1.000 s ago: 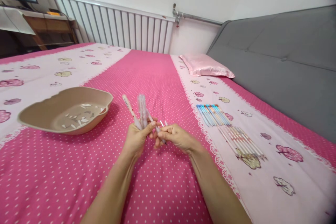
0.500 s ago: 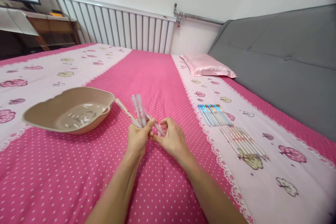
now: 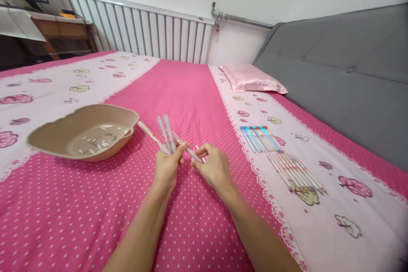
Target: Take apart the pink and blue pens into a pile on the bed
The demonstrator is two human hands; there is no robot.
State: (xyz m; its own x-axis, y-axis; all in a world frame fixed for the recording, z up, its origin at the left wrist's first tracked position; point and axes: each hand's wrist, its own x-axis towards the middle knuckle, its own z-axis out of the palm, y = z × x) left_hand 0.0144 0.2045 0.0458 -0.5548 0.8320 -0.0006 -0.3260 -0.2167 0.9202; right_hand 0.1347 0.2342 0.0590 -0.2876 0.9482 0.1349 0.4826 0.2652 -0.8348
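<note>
My left hand (image 3: 166, 169) is closed around several pale pens. Two translucent pinkish pens (image 3: 166, 129) stick up from it, and a printed pen (image 3: 152, 135) slants toward the left. Another slim pale pen (image 3: 191, 153) leans out to the right, its end close to my right fingertips. My right hand (image 3: 215, 166) is pinched on a small thin white piece (image 3: 204, 160), mostly hidden by the fingers. Left of my hands, a beige basin (image 3: 72, 129) holds several small white scraps (image 3: 103, 144).
On the bed (image 3: 191, 89), to the right, lie a row of blue-topped pens (image 3: 261, 139) and a row of pale printed pens (image 3: 298, 173). A pink pillow (image 3: 253, 79) rests against the grey headboard (image 3: 344, 63). A white radiator (image 3: 143, 27) stands behind the bed.
My right hand has drawn slightly away to the right from my left hand. A white piece now shows at its fingers. The pens in my left hand have tilted a little left.
</note>
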